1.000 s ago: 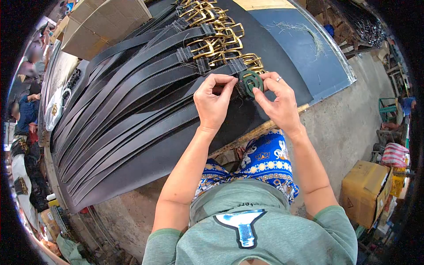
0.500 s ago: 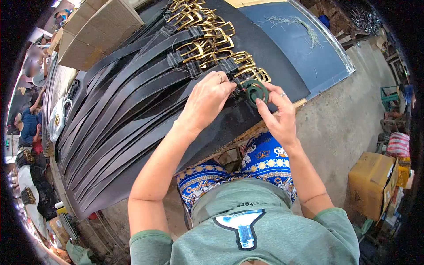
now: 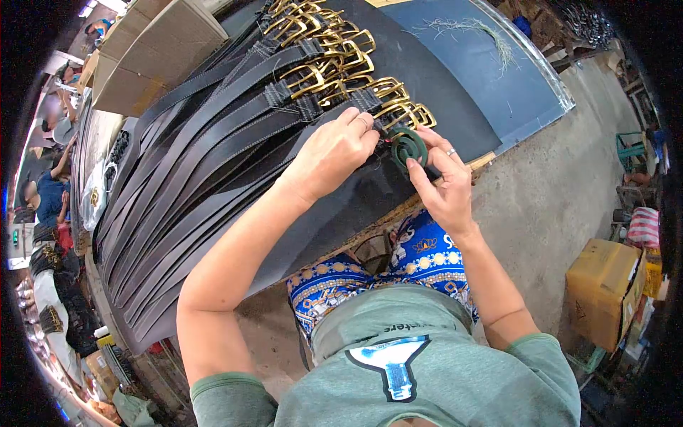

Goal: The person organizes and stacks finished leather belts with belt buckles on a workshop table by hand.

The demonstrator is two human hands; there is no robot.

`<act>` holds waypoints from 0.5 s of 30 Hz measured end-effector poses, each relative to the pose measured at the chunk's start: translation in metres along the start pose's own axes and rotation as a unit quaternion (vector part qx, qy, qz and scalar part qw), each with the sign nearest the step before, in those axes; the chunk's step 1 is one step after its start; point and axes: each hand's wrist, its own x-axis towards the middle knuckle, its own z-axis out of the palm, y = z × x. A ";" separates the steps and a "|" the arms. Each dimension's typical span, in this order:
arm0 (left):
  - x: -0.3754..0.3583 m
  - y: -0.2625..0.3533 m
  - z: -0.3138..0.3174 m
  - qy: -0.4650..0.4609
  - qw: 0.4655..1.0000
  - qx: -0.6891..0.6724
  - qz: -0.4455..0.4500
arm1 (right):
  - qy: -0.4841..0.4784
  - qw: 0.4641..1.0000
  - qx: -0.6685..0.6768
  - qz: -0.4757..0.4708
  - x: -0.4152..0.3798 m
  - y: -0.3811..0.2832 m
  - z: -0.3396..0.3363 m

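"At the near right edge of the table [image 3: 482, 162], where is the dark green coil [image 3: 408, 148], and how are your hands?"

"The dark green coil is just right of my left fingertips, close by the gold-coloured buckles [image 3: 347, 60] of the black belts [image 3: 192, 171]. My right hand [image 3: 447, 183] grips it between the thumb and the fingers. My left hand [image 3: 336, 153] is closed, with the knuckles upward; whether it pinches something, I cannot tell, because the fingers hide it."

"What could go wrong from here?"

"I think the dark green coil could spring open and unwind, if my right thumb becomes slack. It could also catch on the nearest buckles, because it is so near to them. And a hard pull from the left hand might, perhaps, drag some belts out of their row."

"And what differs from one second ago?"

"Then my left thumb and finger made a visible loop. Now the back of this hand is turned up, and my left elbow is farther out to the left. The right hand keeps its grip."
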 end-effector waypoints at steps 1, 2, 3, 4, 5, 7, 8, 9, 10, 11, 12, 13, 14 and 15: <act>-0.001 0.000 0.002 0.009 1.000 -0.004 -0.004 | -0.001 1.000 -0.006 -0.003 0.000 0.000 0.001; -0.002 -0.001 0.004 0.018 1.000 -0.007 -0.007 | -0.001 1.000 -0.013 -0.007 0.000 0.000 0.001; -0.003 -0.001 0.006 0.029 1.000 -0.009 -0.009 | -0.002 1.000 -0.019 -0.010 0.000 0.000 0.002; -0.005 -0.001 0.009 0.040 0.999 -0.011 -0.010 | -0.002 1.000 -0.024 -0.013 0.000 0.000 0.002; -0.006 -0.002 0.011 0.051 0.999 -0.012 -0.011 | -0.003 0.999 -0.029 -0.016 0.000 0.001 0.003; -0.009 -0.001 0.016 0.082 0.996 -0.025 -0.019 | -0.004 0.999 -0.038 -0.023 0.000 0.001 0.003; -0.010 -0.001 0.018 0.097 0.995 -0.031 -0.023 | -0.003 0.999 -0.042 -0.027 0.000 0.002 0.003; -0.011 0.000 0.020 0.110 0.993 -0.039 -0.032 | -0.002 0.998 -0.046 -0.031 0.001 0.002 0.004; -0.011 0.002 0.022 0.123 0.990 -0.048 -0.040 | -0.004 0.998 -0.049 -0.032 0.001 0.002 0.004; -0.012 0.004 0.023 0.135 0.988 -0.056 -0.048 | -0.005 0.998 -0.053 -0.031 0.001 0.002 0.004; -0.013 0.004 0.024 0.140 0.987 -0.059 -0.050 | -0.006 0.998 -0.056 -0.031 0.001 0.001 0.004; -0.013 0.005 0.024 0.145 0.986 -0.061 -0.052 | -0.006 0.997 -0.061 -0.035 0.001 0.001 0.004; -0.014 0.005 0.025 0.150 0.985 -0.063 -0.054 | -0.006 0.997 -0.066 -0.039 0.000 0.001 0.004; -0.014 0.005 0.025 0.151 0.985 -0.066 -0.056 | -0.006 0.997 -0.070 -0.043 0.000 0.001 0.005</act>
